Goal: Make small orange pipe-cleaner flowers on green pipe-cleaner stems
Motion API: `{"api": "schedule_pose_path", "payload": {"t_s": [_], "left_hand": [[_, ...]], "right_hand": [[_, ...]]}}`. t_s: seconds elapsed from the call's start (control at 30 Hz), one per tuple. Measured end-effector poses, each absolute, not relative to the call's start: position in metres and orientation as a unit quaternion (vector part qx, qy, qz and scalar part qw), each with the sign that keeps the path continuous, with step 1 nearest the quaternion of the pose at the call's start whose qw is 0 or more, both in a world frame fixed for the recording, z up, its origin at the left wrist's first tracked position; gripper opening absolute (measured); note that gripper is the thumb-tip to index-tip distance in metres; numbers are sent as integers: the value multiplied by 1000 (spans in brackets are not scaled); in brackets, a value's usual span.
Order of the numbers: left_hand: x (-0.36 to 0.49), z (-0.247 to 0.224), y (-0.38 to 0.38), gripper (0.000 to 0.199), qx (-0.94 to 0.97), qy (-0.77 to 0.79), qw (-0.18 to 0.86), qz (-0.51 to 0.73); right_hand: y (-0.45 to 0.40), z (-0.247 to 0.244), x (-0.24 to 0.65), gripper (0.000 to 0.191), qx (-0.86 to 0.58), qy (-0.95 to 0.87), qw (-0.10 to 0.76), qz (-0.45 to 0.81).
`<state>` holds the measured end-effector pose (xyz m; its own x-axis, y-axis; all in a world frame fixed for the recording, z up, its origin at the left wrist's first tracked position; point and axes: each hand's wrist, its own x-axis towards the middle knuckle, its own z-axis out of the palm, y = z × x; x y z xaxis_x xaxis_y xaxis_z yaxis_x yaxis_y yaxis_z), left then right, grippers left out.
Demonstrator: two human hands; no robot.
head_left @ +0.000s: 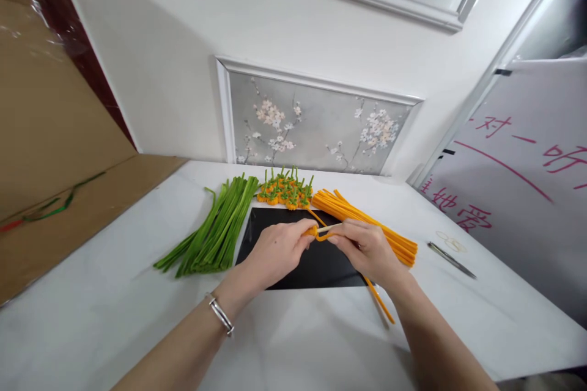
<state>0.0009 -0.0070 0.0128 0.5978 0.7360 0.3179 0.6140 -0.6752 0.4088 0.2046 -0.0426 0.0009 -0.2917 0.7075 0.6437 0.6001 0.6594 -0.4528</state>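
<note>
My left hand (pixel 283 249) is closed, pinching the coiled end of an orange pipe cleaner (pixel 310 231) above a black mat (pixel 300 272). Closed as well, my right hand (pixel 364 250) grips a thin pale stick (pixel 331 228) whose tip reaches the coil. Orange pipe cleaner also runs between both hands, and a loose length of it (pixel 380 302) sticks out below the right wrist. Fingers hide part of the coil and the stick's far end.
Green pipe cleaners (pixel 215 232) lie in a bundle at left, orange ones (pixel 367 220) at right. Several small orange-and-green pieces (pixel 284 189) stand behind the mat. Tweezers (pixel 452 258) and pale rubber bands (pixel 452 241) rest farther right. A wall (pixel 183 73) bounds the back.
</note>
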Motion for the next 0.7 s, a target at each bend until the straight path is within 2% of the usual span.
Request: {"api": "schedule_pose_path", "payload": {"t_s": [0.33, 0.47, 0.6, 0.7], "left_hand": [[3, 10, -6, 24, 877, 312, 200, 307], [3, 11, -7, 30, 861, 338, 208, 318], [2, 14, -9, 19, 862, 351, 207, 300], [2, 14, -10, 18, 873, 350, 190, 283]], "right_hand": [[-45, 2, 205, 15, -382, -778, 498, 2], [-46, 4, 204, 13, -370, -767, 523, -30], [-47, 6, 204, 14, -375, -765, 522, -37], [-48, 7, 202, 15, -378, -765, 519, -50]]}}
